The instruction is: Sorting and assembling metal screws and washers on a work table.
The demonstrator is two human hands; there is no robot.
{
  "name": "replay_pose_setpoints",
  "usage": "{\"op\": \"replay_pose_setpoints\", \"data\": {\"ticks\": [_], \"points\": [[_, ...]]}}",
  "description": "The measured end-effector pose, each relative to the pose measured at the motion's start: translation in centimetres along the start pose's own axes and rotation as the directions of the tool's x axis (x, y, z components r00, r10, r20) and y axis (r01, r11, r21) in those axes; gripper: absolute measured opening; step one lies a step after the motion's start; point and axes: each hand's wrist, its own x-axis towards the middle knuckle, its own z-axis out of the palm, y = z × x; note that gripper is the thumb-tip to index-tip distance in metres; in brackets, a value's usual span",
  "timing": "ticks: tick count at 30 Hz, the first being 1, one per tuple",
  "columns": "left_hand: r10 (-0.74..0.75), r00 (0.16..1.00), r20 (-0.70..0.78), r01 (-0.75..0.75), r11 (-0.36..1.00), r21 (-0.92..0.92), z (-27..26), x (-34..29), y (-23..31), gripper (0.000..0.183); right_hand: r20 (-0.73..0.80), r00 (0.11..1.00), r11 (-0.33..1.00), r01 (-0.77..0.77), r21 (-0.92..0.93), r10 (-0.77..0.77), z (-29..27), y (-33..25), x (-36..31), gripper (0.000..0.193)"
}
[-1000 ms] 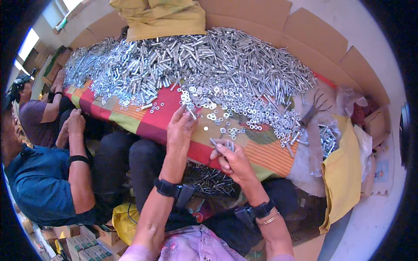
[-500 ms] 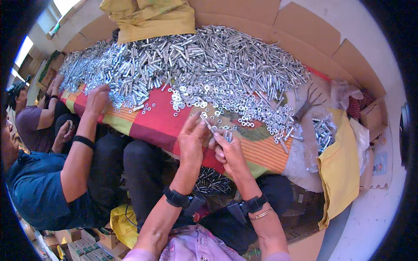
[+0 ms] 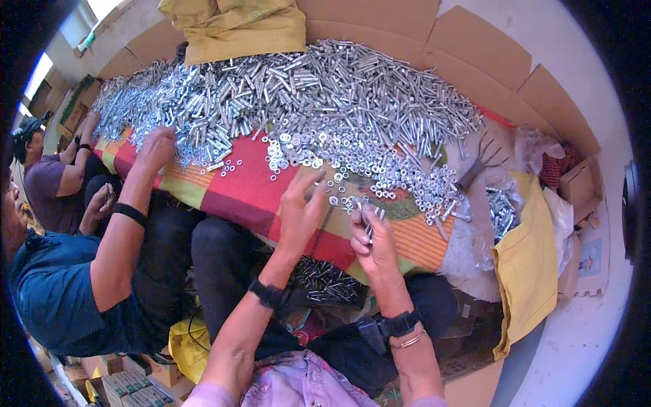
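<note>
My left hand hovers over the checked cloth, its fingers apart, and I see nothing between them. Just beyond its fingertips lie loose washers. Closed around several short metal bolts, my right hand is to the right of it; their ends poke out by the thumb. Small nuts are spread on the cloth past my right hand. Behind the washers rises a long heap of silvery bolts and sleeves.
A dark claw-like hand rake lies right of the nuts, near a plastic bag of bolts and a yellow sack. Cardboard walls the far side. Darker bolts sit below the cloth's edge. Two people work at left, one hand at the heap.
My hands have drawn apart: the left has left the bolts and opened, while the right has moved slightly right and nearer, still holding bolts. The neighbour's hand shifted slightly.
</note>
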Motion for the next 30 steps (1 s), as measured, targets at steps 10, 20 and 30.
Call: {"op": "replay_pose_setpoints", "data": {"ticks": [10, 20, 30], "points": [[0.403, 0.866, 0.297, -0.495, 0.603, 0.626, 2.1, 2.5, -1.9, 0.008, 0.024, 0.999, 0.999, 0.043, -0.011, -0.043, 0.5, -0.6, -0.5, 0.018], [0.236, 0.951, 0.202, -0.295, 0.888, 0.352, 1.0, -1.5, 1.0, 0.009, -0.164, 0.981, 0.974, 0.071, -0.216, -0.108, 0.5, -0.5, 0.0, 0.013], [0.459, 0.865, 0.204, -0.502, 0.784, 0.365, 0.9, -4.1, 3.0, 0.014, -0.12, 0.992, 0.967, -0.004, -0.256, -0.028, 0.3, 0.1, -1.0, 0.016]]}}
